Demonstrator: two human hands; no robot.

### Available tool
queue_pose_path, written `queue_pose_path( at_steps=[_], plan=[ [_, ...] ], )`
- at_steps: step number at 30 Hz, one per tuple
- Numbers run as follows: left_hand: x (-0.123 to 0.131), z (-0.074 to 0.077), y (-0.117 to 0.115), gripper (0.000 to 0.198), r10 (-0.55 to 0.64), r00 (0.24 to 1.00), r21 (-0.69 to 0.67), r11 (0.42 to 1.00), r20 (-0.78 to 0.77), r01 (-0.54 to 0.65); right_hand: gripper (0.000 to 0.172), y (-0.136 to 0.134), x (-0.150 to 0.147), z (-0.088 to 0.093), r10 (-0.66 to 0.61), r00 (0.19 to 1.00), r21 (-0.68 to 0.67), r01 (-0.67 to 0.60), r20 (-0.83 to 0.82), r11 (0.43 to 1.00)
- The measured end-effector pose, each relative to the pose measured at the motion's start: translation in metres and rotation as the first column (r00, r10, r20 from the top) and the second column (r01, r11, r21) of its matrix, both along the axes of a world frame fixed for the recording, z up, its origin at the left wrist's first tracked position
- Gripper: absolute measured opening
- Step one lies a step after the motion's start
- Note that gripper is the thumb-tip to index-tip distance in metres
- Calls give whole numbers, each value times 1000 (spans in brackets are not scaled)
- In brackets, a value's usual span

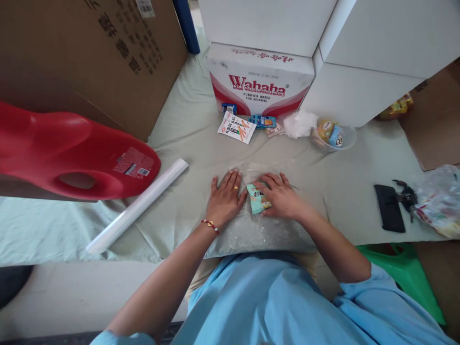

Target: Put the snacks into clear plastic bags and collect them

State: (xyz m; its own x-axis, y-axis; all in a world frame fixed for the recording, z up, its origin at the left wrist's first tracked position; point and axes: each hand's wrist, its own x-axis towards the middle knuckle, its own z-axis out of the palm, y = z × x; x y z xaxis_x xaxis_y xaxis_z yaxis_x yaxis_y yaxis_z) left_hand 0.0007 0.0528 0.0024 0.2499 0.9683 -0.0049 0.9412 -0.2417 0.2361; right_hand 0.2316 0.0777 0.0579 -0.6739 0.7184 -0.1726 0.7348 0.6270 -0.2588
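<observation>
A sheet of clear plastic wrap [268, 235] lies crinkled on the cloth in front of me. On it rests a mint-green snack packet [256, 203] with printed characters. My left hand [226, 196] is flat on the wrap just left of the packet, palm down, its fingers stretched out. From the right, my right hand [280, 196] has its index finger over the packet's top and its thumb by the lower edge, gripping it against the wrap. The palm hides the packet's right part.
A roll of plastic film [138, 206] lies left, beside a red jug [89, 158]. Behind stand a Wahaha carton [260, 81], a white snack packet [236, 127], crumpled tissue [300, 123] and a clear bowl [348, 139] of snacks. A phone [389, 208] and keys [408, 195] lie right.
</observation>
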Motion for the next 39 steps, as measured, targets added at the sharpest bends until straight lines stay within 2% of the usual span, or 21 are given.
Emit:
queue_pose_path(
  at_steps=[2, 3, 7, 11, 14, 21, 24, 28, 35, 39],
  plan=[
    [0, -2, 0, 67, -6, 1000, 15, 1000, 14, 5, 103, -3, 2, -4, 3, 998, 24, -2, -62, 1000],
    [0, -3, 0, 67, -9, 1000, 25, 1000, 23, 9, 100, -5, 2, -6, 0, 997, 34, 3, -81, 999],
    [-1, -6, -1, 67, -12, 999, 54, 999, 49, 9, 73, -12, 2, -16, -52, 996, 26, 54, -79, 998],
    [-1, -6, 0, 67, -18, 999, 44, 999, 51, 15, 62, -18, 5, -22, -20, 990, 80, 32, -142, 996],
    [-1, -5, 0, 66, -19, 999, 41, 999, 46, 17, 64, -23, 9, -24, 15, 990, 128, 3, -143, 992],
    [0, -5, -1, 67, -13, 999, 50, 999, 47, 10, 69, -21, 7, -33, -12, 998, 151, 21, -63, 988],
    [1, -5, -1, 66, -8, 999, 52, 999, 48, 5, 70, -16, 6, -30, -2, 998, 153, 11, -61, 988],
    [0, -4, 0, 66, -8, 999, 39, 999, 49, 6, 80, -21, 7, -24, 43, 997, 109, -36, -63, 993],
    [-9, -5, 3, 63, -25, 995, 16, 1000, 96, 23, 66, -36, 8, -30, -12, 999, 111, 18, -46, 994],
    [-16, 2, -2, 61, 12, 990, 107, 994, 139, -27, 66, -38, 2, -24, -59, 997, 102, 64, -50, 993]
  ],
)
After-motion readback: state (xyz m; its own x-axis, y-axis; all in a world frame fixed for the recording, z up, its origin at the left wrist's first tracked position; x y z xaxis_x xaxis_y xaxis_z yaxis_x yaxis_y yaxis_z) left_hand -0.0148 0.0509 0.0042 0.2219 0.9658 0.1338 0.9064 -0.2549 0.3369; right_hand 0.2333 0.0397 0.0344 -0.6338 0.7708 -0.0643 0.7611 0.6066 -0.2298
